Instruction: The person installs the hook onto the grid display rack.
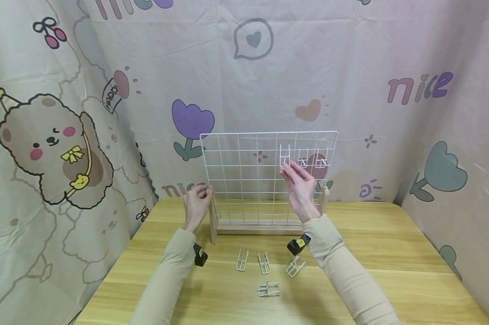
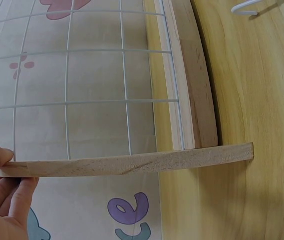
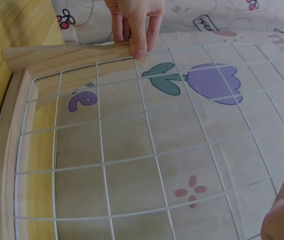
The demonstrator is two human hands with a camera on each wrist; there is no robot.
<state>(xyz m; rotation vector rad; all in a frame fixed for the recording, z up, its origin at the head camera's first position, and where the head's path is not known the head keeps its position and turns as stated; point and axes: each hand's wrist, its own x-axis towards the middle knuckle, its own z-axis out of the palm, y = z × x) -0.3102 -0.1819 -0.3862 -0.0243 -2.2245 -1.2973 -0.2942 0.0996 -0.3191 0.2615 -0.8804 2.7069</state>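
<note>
A white wire grid panel (image 1: 244, 179) stands upright in a wooden base (image 1: 256, 230). My left hand (image 1: 197, 205) pinches the upper end of the left wooden side post (image 2: 132, 164), thumb on one side and fingers on the other in the left wrist view. Between thumb and fingertips my right hand (image 1: 300, 187) holds a white wire hook (image 1: 284, 154) against the upper right part of the grid. Whether that hook is seated on a wire I cannot tell. Just right of it, two similar hooks, one (image 1: 303, 162) beside another (image 1: 321, 162), hang on the grid.
Several loose white wire hooks lie on the wooden table (image 1: 362, 262) in front of the base, among them a left one (image 1: 242, 261), a middle one (image 1: 264, 263), one near my right forearm (image 1: 295, 266) and the nearest one (image 1: 268, 289). A patterned curtain (image 1: 252, 90) hangs behind.
</note>
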